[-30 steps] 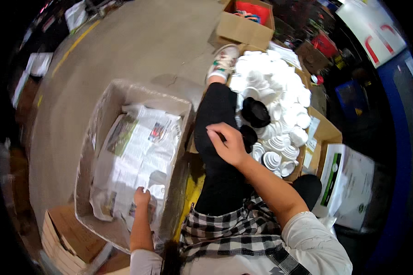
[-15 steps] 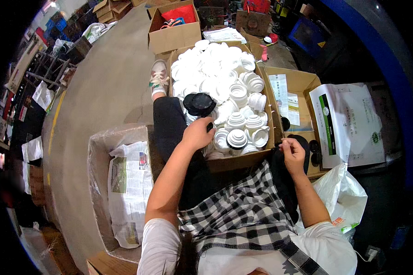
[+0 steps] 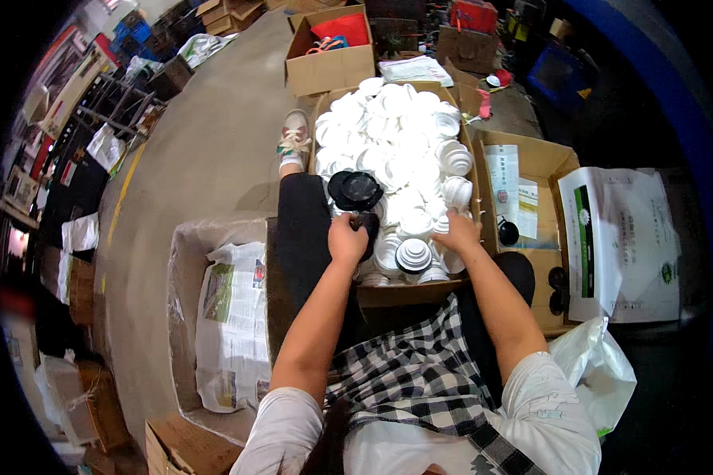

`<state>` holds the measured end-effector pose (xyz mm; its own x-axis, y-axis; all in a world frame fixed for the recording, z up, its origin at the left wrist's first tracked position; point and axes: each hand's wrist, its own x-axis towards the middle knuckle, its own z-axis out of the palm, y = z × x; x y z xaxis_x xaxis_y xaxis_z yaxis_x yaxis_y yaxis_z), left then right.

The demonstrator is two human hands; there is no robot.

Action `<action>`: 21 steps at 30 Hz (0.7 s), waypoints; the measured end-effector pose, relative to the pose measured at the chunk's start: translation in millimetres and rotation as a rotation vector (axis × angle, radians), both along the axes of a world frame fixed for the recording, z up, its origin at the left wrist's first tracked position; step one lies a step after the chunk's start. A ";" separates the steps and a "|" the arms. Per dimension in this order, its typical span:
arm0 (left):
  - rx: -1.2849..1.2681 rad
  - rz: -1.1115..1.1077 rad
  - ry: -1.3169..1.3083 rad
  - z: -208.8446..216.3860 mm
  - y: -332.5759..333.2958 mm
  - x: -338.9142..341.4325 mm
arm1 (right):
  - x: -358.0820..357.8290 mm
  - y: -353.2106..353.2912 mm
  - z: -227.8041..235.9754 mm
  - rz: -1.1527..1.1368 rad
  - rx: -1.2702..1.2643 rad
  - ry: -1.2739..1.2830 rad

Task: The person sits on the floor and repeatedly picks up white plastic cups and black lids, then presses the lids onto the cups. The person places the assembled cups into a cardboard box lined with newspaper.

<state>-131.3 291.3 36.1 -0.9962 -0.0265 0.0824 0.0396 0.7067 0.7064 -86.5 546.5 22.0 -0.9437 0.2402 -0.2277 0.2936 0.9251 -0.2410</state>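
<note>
Inside the carton (image 3: 408, 296), at left, black caps (image 3: 355, 190) lie just beyond the nearer left hand (image 3: 346, 240), its fingers grasping a black part (image 3: 371, 236), while the right hand (image 3: 461, 232) touches white caps (image 3: 400, 138), grip unclear.

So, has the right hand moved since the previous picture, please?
Yes, leftward: the right hand went from beside the carton to its white plastic pieces.

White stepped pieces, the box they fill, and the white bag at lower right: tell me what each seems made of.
White stepped pieces: probably moulded plastic, perhaps silicone; smooth and evenly white, with regular concentric rings. Box: apparently cardboard, with plain matt brown, thin flat walls. White bag: likely thin plastic film, somewhat glossy, judging by its creases and bright highlights.
</note>
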 end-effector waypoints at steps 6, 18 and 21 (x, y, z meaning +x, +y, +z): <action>1.668 -0.093 -0.776 10.8 -27.6 58.9 | 14.3 -26.3 27.4 -0.039 -0.022 0.507; 1.793 -0.237 -0.798 27.8 -19.3 78.9 | 55.9 -71.9 44.3 -0.188 -1.988 0.249; 1.826 -0.172 -0.848 28.0 -18.5 78.6 | 57.9 -73.9 50.8 -0.195 -1.960 0.230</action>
